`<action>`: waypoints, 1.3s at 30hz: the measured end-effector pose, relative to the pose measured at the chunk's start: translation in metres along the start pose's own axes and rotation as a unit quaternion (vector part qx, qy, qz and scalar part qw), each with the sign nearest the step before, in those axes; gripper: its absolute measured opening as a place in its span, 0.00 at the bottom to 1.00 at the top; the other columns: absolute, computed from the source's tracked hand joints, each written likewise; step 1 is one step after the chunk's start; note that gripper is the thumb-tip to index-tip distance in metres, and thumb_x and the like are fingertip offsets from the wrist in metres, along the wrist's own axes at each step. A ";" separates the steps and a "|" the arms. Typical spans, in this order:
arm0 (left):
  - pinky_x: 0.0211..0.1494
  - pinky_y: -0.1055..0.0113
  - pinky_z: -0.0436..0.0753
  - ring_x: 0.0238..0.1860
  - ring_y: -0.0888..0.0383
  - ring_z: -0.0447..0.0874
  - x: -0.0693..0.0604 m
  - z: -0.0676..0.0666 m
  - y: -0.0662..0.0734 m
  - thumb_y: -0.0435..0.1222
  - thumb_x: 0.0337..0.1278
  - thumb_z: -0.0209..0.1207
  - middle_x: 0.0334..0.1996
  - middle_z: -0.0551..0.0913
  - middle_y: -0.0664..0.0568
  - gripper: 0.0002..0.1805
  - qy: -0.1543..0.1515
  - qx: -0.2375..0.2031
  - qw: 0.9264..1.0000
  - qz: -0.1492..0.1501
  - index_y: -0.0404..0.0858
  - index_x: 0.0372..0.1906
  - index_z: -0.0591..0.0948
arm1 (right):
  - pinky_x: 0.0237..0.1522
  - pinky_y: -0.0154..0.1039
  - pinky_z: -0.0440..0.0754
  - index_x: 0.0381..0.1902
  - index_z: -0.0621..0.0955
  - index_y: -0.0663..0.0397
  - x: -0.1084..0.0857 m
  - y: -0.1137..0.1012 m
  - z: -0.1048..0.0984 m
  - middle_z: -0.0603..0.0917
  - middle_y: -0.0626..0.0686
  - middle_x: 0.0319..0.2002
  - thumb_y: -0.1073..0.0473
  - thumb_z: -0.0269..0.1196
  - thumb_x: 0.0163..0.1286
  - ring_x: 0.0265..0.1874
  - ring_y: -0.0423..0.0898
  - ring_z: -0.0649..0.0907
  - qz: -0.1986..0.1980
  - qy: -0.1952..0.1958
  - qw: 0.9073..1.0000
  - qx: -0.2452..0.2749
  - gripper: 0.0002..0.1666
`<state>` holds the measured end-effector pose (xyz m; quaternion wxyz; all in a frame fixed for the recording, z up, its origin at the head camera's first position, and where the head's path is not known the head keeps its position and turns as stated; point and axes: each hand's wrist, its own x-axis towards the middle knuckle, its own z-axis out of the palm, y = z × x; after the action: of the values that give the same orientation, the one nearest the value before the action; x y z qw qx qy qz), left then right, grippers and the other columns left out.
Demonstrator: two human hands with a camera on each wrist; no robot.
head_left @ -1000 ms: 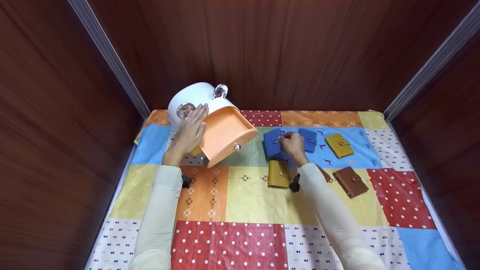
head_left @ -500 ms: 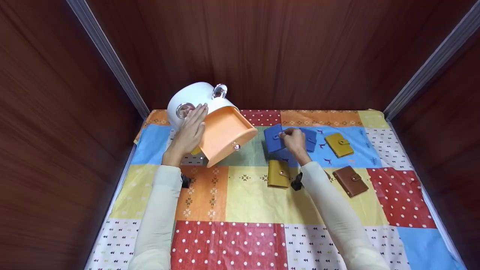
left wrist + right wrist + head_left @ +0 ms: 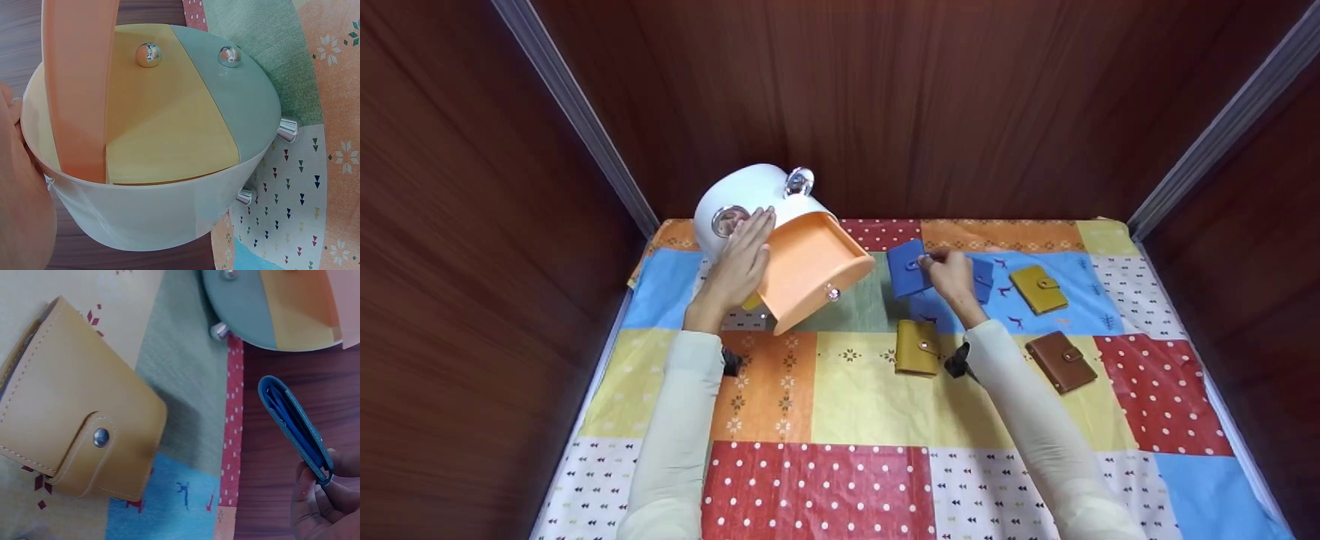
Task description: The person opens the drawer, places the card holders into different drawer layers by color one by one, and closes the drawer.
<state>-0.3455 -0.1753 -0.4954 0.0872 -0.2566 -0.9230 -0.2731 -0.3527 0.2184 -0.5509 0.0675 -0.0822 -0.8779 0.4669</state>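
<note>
My left hand (image 3: 735, 262) rests with straight fingers on a white rounded drawer box (image 3: 757, 184). Its orange drawer (image 3: 814, 262) is pulled out; in the left wrist view the yellow drawer (image 3: 163, 124) and green drawer (image 3: 242, 107) are closed. With thumb and fingers, my right hand (image 3: 952, 281) pinches a blue snap wallet (image 3: 907, 270) by its strap side. The right wrist view shows that wallet edge-on, raised above the cloth. Behind the right hand lies a second blue wallet (image 3: 983, 277), partly hidden.
A yellow wallet (image 3: 916, 349) lies in front of the right hand. Another yellow wallet (image 3: 1039, 290) and a brown wallet (image 3: 1061, 362) lie to its right. A patchwork cloth (image 3: 870, 405) covers the table, with wood-grain panels (image 3: 885, 112) behind and at both sides.
My right hand has lifted the blue wallet up from the cloth and slightly away from me. The left hand and the drawer box have stayed in place.
</note>
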 end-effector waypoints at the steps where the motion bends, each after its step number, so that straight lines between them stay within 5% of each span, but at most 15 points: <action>1: 0.92 0.48 0.38 0.89 0.49 0.44 0.000 0.000 0.000 0.42 0.88 0.34 0.88 0.51 0.50 0.31 0.001 0.000 1.000 0.001 0.42 0.87 0.53 | 0.44 0.42 0.81 0.53 0.89 0.64 0.000 -0.001 -0.001 0.91 0.64 0.48 0.55 0.65 0.78 0.44 0.52 0.85 0.000 0.000 1.000 0.002 0.18; 18: 0.92 0.52 0.39 0.89 0.50 0.43 0.000 -0.001 -0.001 0.41 0.89 0.36 0.88 0.51 0.50 0.31 -0.001 -0.006 1.000 0.006 0.41 0.87 0.53 | 0.43 0.37 0.78 0.49 0.91 0.64 -0.001 -0.021 -0.015 0.92 0.64 0.46 0.56 0.66 0.75 0.41 0.50 0.84 -0.021 0.017 0.999 0.026 0.17; 39: 0.92 0.51 0.38 0.89 0.48 0.44 0.001 0.000 0.000 0.36 0.86 0.39 0.88 0.52 0.49 0.32 0.004 -0.001 1.000 0.010 0.40 0.87 0.53 | 0.45 0.40 0.83 0.59 0.87 0.60 -0.008 -0.043 -0.031 0.90 0.61 0.51 0.53 0.63 0.80 0.46 0.51 0.87 -0.034 0.007 0.998 0.060 0.20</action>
<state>-0.3462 -0.1752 -0.4953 0.0930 -0.2647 -0.9197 -0.2745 -0.3425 0.2184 -0.4981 0.0944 -0.0511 -0.8499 0.5160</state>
